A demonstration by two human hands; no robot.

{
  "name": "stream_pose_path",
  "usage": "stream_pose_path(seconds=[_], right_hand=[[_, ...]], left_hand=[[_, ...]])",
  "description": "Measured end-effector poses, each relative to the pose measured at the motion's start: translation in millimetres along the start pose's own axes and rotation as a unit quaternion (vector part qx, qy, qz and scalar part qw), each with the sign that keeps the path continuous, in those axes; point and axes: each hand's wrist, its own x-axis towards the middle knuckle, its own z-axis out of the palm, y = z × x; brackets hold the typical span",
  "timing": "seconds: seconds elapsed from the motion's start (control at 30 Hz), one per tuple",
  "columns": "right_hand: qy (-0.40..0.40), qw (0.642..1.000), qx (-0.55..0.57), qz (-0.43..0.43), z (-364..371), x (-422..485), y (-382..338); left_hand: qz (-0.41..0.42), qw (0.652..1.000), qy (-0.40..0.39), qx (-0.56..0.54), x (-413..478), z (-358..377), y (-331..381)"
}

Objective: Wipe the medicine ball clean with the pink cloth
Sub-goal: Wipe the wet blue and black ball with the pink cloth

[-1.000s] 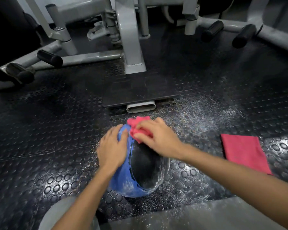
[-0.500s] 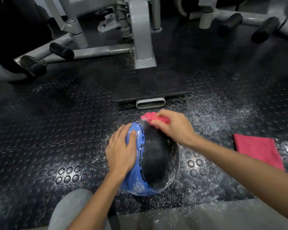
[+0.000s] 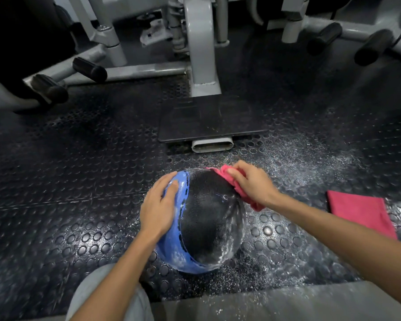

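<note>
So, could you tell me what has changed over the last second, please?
The right hand, gripping the pink cloth, wiped from beside the left hand over the medicine ball to its far right side. The left hand kept pressing the blue panel; the folded cloth stayed put.

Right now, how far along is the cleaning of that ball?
Roughly midway, I'd judge. Done: the black top of the medicine ball looks wet and dark. In hand: the right hand presses the bunched pink cloth on its upper far side, while the left hand rests flat on the blue panel. Left: white streaks on the lower right edge and specks on the blue panel.
</note>
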Motion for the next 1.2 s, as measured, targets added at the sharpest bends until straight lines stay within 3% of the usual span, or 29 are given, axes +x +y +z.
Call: stream_pose_path(seconds=[0.07,0.17,0.23,0.27,0.37,0.43,0.5,0.63,0.7,0.8,0.87,0.93,1.0,1.07,1.13,1.2], right_hand=[[-0.001,1.000,-0.012,-0.012,0.3,2.6,-6.7],[0.037,0.979,-0.064,-0.189,11.3,-12.5,-38.3],[0.023,0.937,-0.141,-0.319,25.6,-23.9,-47.8],[0.026,0.929,-0.159,-0.333,32.4,-23.0,-44.1],[0.020,0.979,-0.063,-0.191,31.6,-3.1,-24.1],[0.005,0.994,0.004,-0.106,28.3,8.9,-13.6],[0.041,0.990,-0.031,-0.131,32.3,8.1,-19.6],[0.088,0.923,-0.126,-0.352,49.9,-17.5,-50.2],[0.065,0.936,-0.110,-0.329,44.9,-12.2,-47.3],[0.041,0.985,0.019,-0.169,28.5,7.2,-27.3],[0.047,0.993,0.028,-0.109,23.1,14.9,-23.4],[0.085,0.980,-0.049,-0.172,30.6,10.4,-31.4],[0.130,0.934,-0.133,-0.305,41.9,-1.0,-47.7],[0.125,0.886,-0.170,-0.412,48.4,-8.9,-55.0],[0.081,0.898,-0.153,-0.404,43.2,0.4,-50.1],[0.039,0.961,-0.079,-0.260,31.1,15.7,-40.3]], left_hand=[[-0.021,0.999,0.000,-0.037,10.0,-9.0,-5.4],[-0.025,0.998,0.054,0.001,11.9,-16.1,-9.7],[0.011,0.996,0.058,0.061,0.3,-10.2,-3.9],[0.025,0.993,0.064,0.095,-4.6,-7.1,-2.7],[0.030,0.989,0.083,0.121,-7.6,-7.3,-4.0],[0.022,0.988,0.083,0.125,-4.8,-10.8,-5.3],[0.014,0.988,0.080,0.127,-2.0,-11.2,-3.8],[0.002,0.990,0.069,0.124,7.7,-13.6,-1.8],[0.009,0.994,0.050,0.100,12.7,-19.6,-6.3],[0.026,0.997,0.030,0.059,14.8,-26.8,-10.6],[0.013,0.998,0.027,0.058,18.8,-26.8,-8.3],[0.007,0.997,0.026,0.073,22.6,-24.7,-3.1],[0.006,0.996,0.024,0.084,25.6,-23.1,-0.1],[0.007,0.996,0.022,0.083,25.1,-23.3,-3.1],[0.020,0.999,0.009,0.048,23.4,-27.6,-10.2],[0.025,1.000,-0.004,0.007,22.0,-32.8,-17.4]])
